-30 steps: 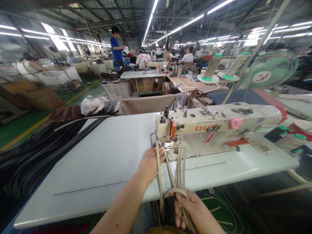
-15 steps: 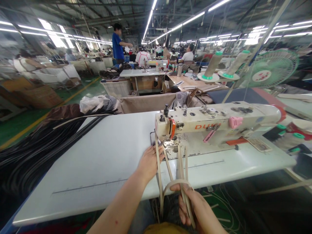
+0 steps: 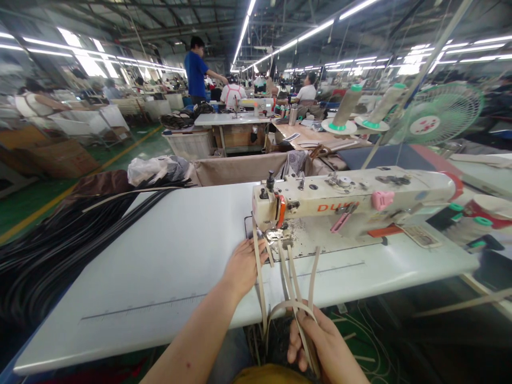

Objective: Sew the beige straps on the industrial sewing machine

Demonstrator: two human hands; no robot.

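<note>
A beige sewing machine (image 3: 352, 200) stands on the white table (image 3: 172, 256). My left hand (image 3: 244, 266) lies on the table by the presser foot (image 3: 276, 234), fingers stretched flat, their tips beside a short beige strip (image 3: 269, 255). A longer beige strip (image 3: 259, 277) hangs from the machine head across this hand and down past the table edge. At the front edge, my right hand (image 3: 314, 341) is closed around several narrow beige strips (image 3: 294, 277). Their free ends fan upward over the table, and one strip curves over the fingers. The needle tip is hard to make out.
Many black strips (image 3: 52, 250) lie heaped at the left. Thread cones (image 3: 346, 109) and a green fan (image 3: 444, 114) stand behind the machine at right. Farther back a person in blue (image 3: 196, 74) stands among seated people. Scraps lie on the floor below.
The strip ends above my right hand have spread and shifted. The strip under the presser foot now shows only a short end. My left hand stays by the foot. The view shifted slightly.
</note>
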